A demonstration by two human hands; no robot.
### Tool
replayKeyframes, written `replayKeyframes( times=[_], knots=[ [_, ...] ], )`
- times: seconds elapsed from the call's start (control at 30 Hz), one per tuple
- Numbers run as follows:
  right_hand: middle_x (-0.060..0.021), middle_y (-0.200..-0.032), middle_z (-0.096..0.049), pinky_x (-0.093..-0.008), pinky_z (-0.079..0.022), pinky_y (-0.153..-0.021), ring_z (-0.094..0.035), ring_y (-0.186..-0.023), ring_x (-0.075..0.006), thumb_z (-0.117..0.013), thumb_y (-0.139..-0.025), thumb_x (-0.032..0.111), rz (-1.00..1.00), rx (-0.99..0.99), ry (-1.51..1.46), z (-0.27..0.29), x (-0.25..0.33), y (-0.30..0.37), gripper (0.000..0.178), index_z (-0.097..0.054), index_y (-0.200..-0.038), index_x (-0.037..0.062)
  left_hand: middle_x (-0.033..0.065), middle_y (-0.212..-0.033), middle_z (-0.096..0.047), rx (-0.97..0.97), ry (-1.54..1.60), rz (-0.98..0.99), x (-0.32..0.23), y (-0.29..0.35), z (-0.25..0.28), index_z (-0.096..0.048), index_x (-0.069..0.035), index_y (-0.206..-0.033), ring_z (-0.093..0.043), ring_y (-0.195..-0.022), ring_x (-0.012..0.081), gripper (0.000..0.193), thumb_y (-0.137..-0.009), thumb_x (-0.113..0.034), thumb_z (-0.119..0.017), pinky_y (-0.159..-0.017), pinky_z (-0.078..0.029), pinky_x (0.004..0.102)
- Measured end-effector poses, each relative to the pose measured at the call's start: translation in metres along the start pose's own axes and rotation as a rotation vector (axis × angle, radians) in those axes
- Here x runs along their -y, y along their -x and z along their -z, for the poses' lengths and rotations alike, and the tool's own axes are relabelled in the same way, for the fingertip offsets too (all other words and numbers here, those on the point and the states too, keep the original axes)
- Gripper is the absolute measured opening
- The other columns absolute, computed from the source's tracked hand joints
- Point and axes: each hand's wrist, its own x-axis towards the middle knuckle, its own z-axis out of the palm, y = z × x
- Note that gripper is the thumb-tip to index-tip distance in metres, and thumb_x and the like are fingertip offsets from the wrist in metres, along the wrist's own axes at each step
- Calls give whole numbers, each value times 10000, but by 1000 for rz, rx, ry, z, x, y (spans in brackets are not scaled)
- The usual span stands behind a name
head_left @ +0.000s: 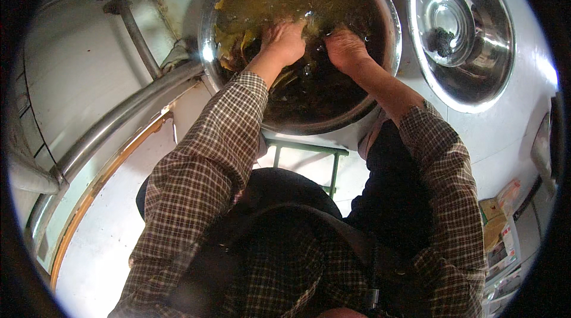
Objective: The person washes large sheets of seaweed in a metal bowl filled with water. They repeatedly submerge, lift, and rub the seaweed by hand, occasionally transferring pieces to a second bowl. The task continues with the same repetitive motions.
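Note:
A wide metal basin (391,17) in front of me is filled with murky, yellow-brown water. Loose leafy matter (241,47), yellowish and dark green, floats along its left side, while darker clumps lie under the surface nearer to me. My left hand (285,41) dips into the water left of the middle, its fingers mostly under the surface. To the right of it, a short gap away, my right hand (346,49) is sunk in as far as its knuckles. The water hides what either hand touches. Checked sleeves cover both forearms to near the wrists.
Right of the basin stands a second metal basin (502,38), with a smaller clear or shiny bowl and a dark clump (441,41) inside. A metal pipe rail (128,110) curves along the left. A green metal frame (306,146) shows between my legs. Cardboard (492,223) lies at lower right.

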Motion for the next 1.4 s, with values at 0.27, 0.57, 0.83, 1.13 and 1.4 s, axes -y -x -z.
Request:
replayKeyframes(
  times=[0.27, 0.57, 0.83, 1.13, 1.4],
  knots=[
    [-171, -1210, -672, -389, -470, -1037, -621, -1166, -311, -642, -853, -7, 215, -352, -754, 56, -23, 57, 356, -636, -1208, 16, 165, -1297, -632, -201, 815, -35, 13, -7, 16, -555, -21, -1353, -592, -1189, 279, 486, -903, -171, -661, -1053, -434, 392],
    [-46, -1021, -658, -314, -476, -960, -611, -1024, -183, -598, -885, -36, 131, -151, -1610, 92, -41, 77, 94, -661, -890, 33, 232, -1472, -476, 347, 714, -7, -6, 34, 97, -400, 111, -1445, -425, -1386, 309, 927, -748, -293, -859, -1197, -248, 383],
    [-90, -1078, -674, -342, -494, -984, -627, -1050, -201, -767, -823, 251, -211, -230, -1895, 73, -41, 55, 498, -603, -1242, 38, 112, -1253, -658, -79, 913, -114, -11, 46, 90, -602, 49, -1285, -594, -1122, 201, 545, -891, -297, -752, -1037, -429, 350],
    [-66, -1008, -734, -278, -570, -840, -683, -893, -123, -849, -772, 133, 4, -139, -1687, 108, -8, 56, 509, -650, -1220, -2, 52, -1130, -692, -222, 1120, -35, -39, 72, 87, -655, 14, -1195, -618, -1020, 139, 341, -972, -244, -667, -925, -480, 303],
    [-54, -942, -735, -291, -556, -840, -676, -860, -111, -711, -854, 121, 12, -123, -1593, 88, -21, 51, 298, -696, -1118, -18, 77, -1165, -680, -430, 1557, 76, -59, 108, 67, -634, 45, -1213, -620, -1040, 137, 320, -1006, -199, -619, -970, -469, 288]
  ],
)
